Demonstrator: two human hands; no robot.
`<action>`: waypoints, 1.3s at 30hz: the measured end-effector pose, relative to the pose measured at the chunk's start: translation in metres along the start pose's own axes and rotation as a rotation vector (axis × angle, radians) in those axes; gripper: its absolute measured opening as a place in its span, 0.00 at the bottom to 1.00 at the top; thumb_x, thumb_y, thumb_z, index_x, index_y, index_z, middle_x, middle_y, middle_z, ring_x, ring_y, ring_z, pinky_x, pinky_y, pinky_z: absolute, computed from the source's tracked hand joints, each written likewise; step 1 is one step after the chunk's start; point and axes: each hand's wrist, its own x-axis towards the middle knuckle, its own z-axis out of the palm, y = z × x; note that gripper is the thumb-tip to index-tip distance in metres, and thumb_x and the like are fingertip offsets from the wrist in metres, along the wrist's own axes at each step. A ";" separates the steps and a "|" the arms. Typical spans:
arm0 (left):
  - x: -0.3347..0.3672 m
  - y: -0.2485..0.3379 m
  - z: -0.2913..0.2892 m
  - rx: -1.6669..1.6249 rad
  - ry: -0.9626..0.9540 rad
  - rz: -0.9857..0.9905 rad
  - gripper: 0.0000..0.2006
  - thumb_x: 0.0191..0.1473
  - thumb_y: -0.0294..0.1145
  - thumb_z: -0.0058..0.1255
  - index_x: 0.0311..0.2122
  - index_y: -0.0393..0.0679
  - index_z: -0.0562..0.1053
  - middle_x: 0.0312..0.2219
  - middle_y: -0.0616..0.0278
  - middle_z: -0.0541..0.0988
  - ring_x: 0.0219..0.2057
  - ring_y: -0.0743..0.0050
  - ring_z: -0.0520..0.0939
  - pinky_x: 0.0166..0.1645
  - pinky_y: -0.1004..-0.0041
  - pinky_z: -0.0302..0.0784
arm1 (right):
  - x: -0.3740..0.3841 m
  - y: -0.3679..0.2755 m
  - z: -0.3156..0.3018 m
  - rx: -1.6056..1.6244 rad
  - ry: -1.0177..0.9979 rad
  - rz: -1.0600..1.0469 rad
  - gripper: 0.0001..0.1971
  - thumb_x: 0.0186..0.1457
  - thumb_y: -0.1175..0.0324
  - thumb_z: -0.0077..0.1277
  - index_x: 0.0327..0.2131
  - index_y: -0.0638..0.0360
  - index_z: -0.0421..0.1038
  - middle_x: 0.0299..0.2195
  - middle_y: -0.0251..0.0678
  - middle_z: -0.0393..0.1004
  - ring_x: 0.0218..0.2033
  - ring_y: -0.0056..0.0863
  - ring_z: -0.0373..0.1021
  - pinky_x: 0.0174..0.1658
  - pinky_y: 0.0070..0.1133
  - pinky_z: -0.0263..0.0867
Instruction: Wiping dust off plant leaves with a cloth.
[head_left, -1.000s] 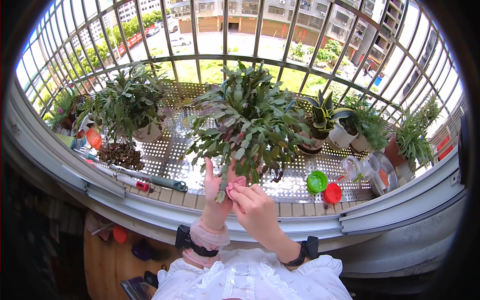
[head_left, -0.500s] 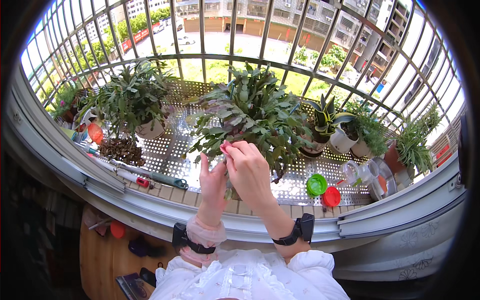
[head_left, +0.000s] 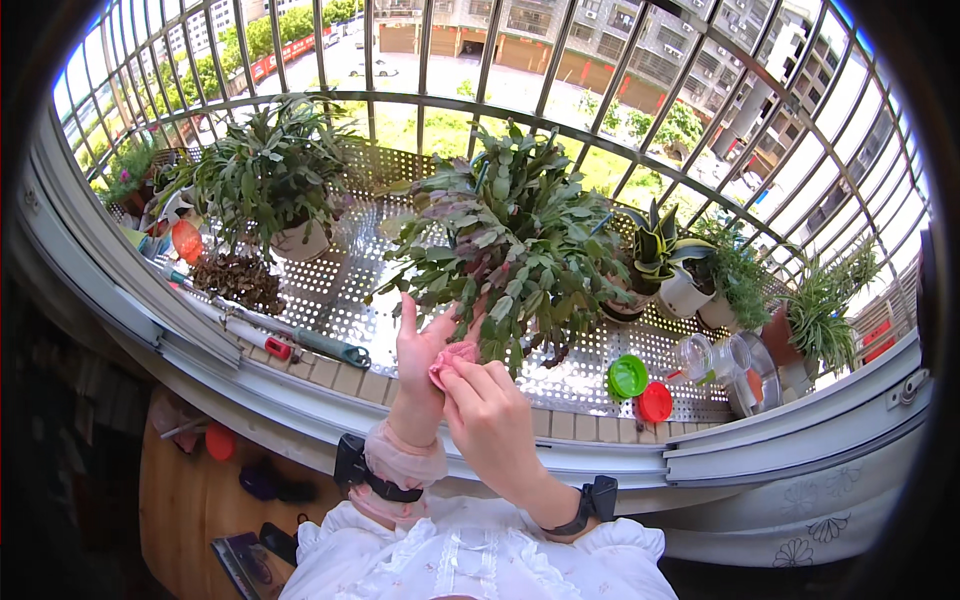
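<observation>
Left hand (head_left: pixel 425 352): palm up, thumb stuck out wide, fingers extended under the front fringe of the Christmas cactus (head_left: pixel 510 240). No grip visible there; foliage and cloth hide part of the fingers, so can't tell if a stem lies across them. Right hand (head_left: pixel 490 405): fingers closed in a pinch on a bunched pink cloth (head_left: pixel 453 364), held against or just over the left palm. Contact not certain from this angle.

Cactus sits mid-shelf on the perforated metal shelf (head_left: pixel 350 290), stems drooping toward the person; its pot is hidden. Variegated snake plant (head_left: pixel 655 245) just to the right, green lid (head_left: pixel 627 376) and red lid (head_left: pixel 655 402) in front of that, right of the hands. Green tool handle (head_left: pixel 330 348) on the left, apart from both hands.

For the cloth work, my take: use the left palm as backing, one stem at a time, and draw the cloth lightly from base to tip. Jointed segments probably snap if pulled sideways, so don't lift or tug. Refold to a clean face once a patch looks dirty. Keep the right wrist low so the cloth doesn't snag neighbouring stems.
</observation>
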 end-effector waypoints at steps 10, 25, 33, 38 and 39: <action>0.001 -0.007 -0.004 0.155 0.172 0.050 0.46 0.61 0.69 0.24 0.63 0.30 0.57 0.60 0.48 0.65 0.59 0.57 0.67 0.65 0.65 0.59 | 0.001 0.003 -0.029 0.240 -0.153 0.053 0.13 0.44 0.80 0.57 0.37 0.61 0.78 0.34 0.35 0.78 0.33 0.34 0.71 0.37 0.27 0.70; 0.011 0.004 -0.015 0.174 0.178 0.080 0.42 0.62 0.67 0.27 0.60 0.32 0.60 0.55 0.56 0.70 0.57 0.64 0.69 0.61 0.65 0.64 | 0.073 0.052 0.042 -0.266 0.153 0.115 0.12 0.51 0.74 0.54 0.41 0.62 0.76 0.36 0.40 0.75 0.37 0.39 0.72 0.40 0.30 0.70; 0.016 0.002 -0.028 0.192 0.124 0.197 0.43 0.62 0.66 0.23 0.63 0.30 0.54 0.60 0.46 0.64 0.63 0.58 0.63 0.68 0.62 0.53 | 0.056 0.035 0.041 -0.123 0.117 0.133 0.16 0.50 0.75 0.53 0.45 0.62 0.75 0.44 0.41 0.77 0.43 0.40 0.73 0.45 0.30 0.70; 0.010 0.002 -0.043 -0.041 0.007 0.158 0.35 0.64 0.62 0.31 0.59 0.36 0.62 0.53 0.54 0.70 0.58 0.63 0.68 0.65 0.65 0.58 | 0.050 0.036 0.042 0.051 0.123 0.141 0.16 0.49 0.77 0.53 0.44 0.60 0.77 0.42 0.41 0.78 0.41 0.38 0.74 0.45 0.30 0.71; 0.008 0.004 -0.047 -0.174 -0.105 0.153 0.32 0.64 0.60 0.34 0.56 0.37 0.66 0.49 0.57 0.73 0.54 0.65 0.72 0.62 0.67 0.63 | 0.048 0.037 0.043 0.095 0.081 0.067 0.16 0.49 0.77 0.53 0.44 0.59 0.77 0.42 0.40 0.78 0.40 0.38 0.74 0.44 0.30 0.71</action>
